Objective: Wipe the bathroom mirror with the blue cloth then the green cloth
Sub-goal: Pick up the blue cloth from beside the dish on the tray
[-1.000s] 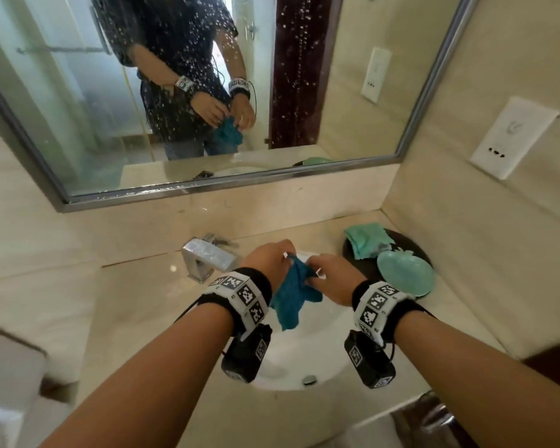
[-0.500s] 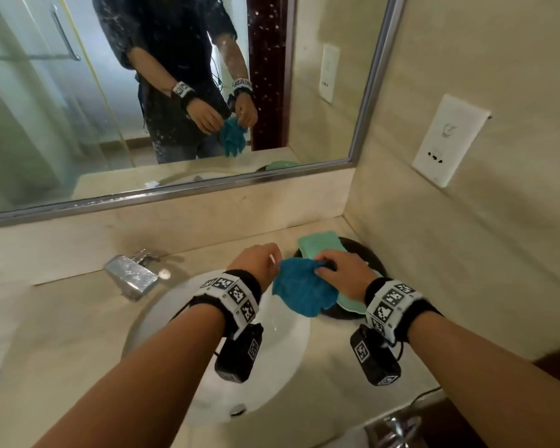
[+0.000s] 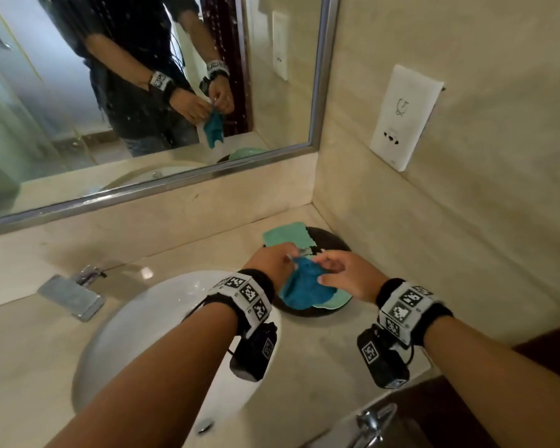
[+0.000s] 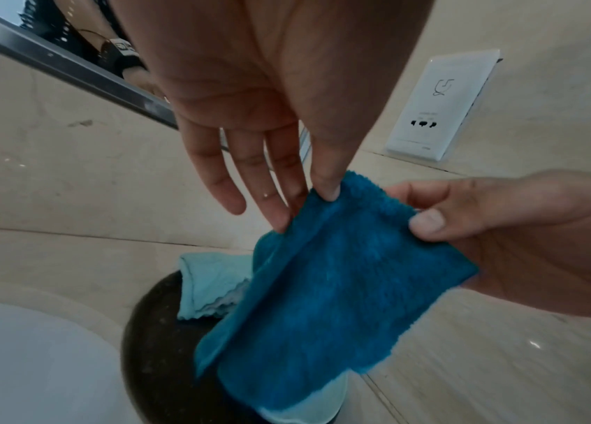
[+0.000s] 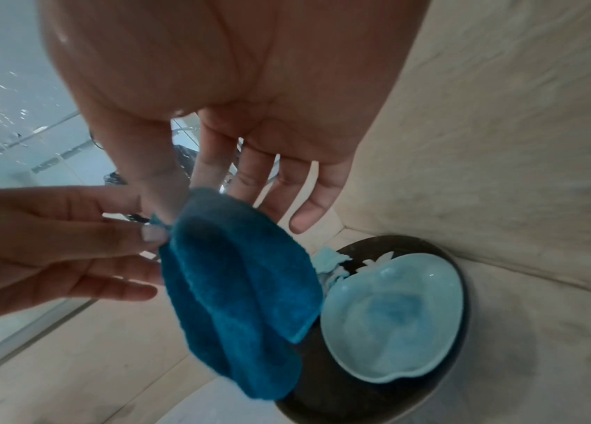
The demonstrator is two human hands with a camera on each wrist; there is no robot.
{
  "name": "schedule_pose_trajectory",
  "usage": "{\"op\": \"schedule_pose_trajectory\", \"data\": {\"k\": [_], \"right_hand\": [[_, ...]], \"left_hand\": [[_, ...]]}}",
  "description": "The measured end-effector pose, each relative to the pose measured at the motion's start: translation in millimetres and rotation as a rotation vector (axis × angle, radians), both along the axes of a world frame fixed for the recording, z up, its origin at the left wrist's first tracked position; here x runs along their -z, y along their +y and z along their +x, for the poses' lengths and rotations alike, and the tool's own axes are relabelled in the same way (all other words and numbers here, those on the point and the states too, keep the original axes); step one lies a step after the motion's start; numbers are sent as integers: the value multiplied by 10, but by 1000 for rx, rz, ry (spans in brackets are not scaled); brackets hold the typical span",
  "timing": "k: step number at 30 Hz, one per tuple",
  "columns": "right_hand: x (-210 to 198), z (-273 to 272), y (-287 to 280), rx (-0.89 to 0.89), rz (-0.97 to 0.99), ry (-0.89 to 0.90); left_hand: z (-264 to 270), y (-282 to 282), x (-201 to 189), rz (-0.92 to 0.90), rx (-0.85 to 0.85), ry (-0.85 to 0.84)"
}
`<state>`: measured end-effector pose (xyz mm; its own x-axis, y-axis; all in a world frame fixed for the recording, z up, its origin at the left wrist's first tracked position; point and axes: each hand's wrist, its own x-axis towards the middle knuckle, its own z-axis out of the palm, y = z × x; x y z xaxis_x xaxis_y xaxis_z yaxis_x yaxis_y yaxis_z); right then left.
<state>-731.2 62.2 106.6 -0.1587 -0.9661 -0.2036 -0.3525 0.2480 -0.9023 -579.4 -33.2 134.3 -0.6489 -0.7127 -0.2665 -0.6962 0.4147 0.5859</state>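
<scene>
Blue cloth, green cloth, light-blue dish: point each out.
blue cloth (image 4: 337, 287), left wrist view, middle of the hanging pile face.
green cloth (image 3: 286, 235), head view, flat part on the dark tray's far edge.
light-blue dish (image 5: 395, 321), right wrist view, inner bottom.

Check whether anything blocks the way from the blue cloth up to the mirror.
Nothing visible does. Both hands pinch the fluffy blue cloth above the dark round tray, and only bare beige wall lies between it and the steel-framed, water-spotted mirror.
</scene>
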Motion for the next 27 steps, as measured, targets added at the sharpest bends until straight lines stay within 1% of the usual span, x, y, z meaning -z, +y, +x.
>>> {"op": "schedule_pose_trajectory", "data": {"k": [4, 6, 8, 11, 12, 14, 15, 16, 19, 21, 23, 27], "right_hand": [[-19, -172, 87, 76, 32, -19], [-72, -206, 33, 48, 61, 17], [-91, -210, -61, 7, 105, 87], [-74, -206, -164, -11, 122, 96], [-85, -210, -178, 6, 121, 139], [-98, -258, -193, 40, 88, 283], [-102, -287, -203, 56, 53, 314], [-113, -308, -201, 78, 41, 299], [-98, -371, -157, 146, 30, 159], [-75, -414, -142, 160, 9, 176], [-75, -458, -150, 188, -5, 227], [-21, -528, -120, 256, -30, 264]], "left_hand": [[-164, -37, 10, 50, 40, 101], [-248, -59, -5, 76, 81, 160], [-312, -109, -48, 85, 103, 262], [-365, -214, -99, 81, 91, 366], [-380, -254, -102, 79, 94, 381], [-401, -336, -76, 74, 92, 391], [-405, -376, -42, 72, 86, 392], [-403, -406, -6, 65, 86, 382], [-411, -466, 128, 46, 135, 289], [-439, -504, 225, 49, 156, 263], [-460, -549, 360, 48, 136, 260], [-452, -585, 650, 36, 56, 68]]}}
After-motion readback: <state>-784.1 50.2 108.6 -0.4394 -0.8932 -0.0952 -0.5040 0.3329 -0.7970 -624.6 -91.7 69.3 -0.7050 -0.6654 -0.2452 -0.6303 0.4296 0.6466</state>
